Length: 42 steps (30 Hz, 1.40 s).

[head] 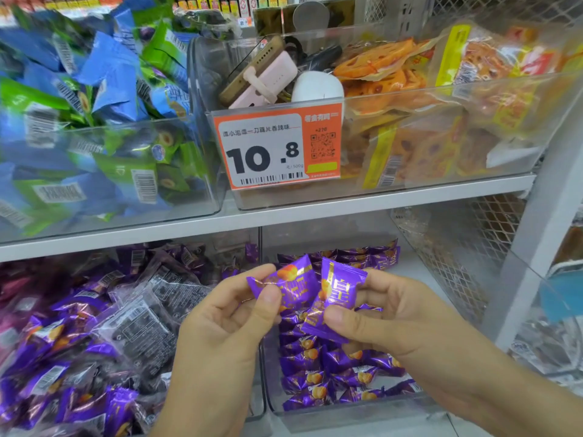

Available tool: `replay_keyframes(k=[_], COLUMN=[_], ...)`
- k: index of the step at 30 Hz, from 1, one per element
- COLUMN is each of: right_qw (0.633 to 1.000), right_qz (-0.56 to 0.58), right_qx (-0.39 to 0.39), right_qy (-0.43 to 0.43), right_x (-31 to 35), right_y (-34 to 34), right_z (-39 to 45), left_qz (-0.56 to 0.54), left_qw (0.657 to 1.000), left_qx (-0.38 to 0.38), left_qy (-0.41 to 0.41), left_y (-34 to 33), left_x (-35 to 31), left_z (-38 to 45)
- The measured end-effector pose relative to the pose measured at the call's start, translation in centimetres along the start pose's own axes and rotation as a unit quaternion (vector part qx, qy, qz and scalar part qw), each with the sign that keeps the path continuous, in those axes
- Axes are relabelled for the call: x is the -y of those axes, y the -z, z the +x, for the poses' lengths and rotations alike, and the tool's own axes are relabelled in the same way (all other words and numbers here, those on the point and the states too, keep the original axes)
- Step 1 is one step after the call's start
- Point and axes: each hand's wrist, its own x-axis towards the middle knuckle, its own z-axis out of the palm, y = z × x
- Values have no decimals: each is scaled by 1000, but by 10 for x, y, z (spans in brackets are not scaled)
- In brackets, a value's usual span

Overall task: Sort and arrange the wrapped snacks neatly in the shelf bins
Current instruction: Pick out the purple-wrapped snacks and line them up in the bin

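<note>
Snacks look light, crinkly and slippery, so I pinch one purple packet (284,287) in left hand (220,329) fingers, another packet (331,305) in right hand (391,320), gripping the sealed edges.

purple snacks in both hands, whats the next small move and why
Probably lower both packets into the lower right bin and lay them face up beside the rows there. The left hand pinches one purple snack packet, the right hand pinches another, both above that bin, where matching packets already lie lined up. The lower left bin holds a mixed jumble.
</note>
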Motion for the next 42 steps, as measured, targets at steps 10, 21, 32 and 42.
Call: replay_keyframes(k=[10, 21, 32, 42], right_qw=[998, 993, 978, 991], right_qz=[53, -37, -92, 25], right_qx=[-2, -76, -38, 0], right_qy=[36, 80, 185, 131], right_x=[-5, 1, -9, -20], right_y=[3, -1, -3, 11], right_z=[3, 2, 1, 12], left_qz=[4, 24, 32, 168], left_qw=[999, 986, 991, 972], left_qx=[28, 164, 129, 145], left_qy=[27, 31, 7, -78], left_y=[-2, -4, -15, -16], left_x=[4, 9, 11, 9], left_z=[-2, -5, -6, -3])
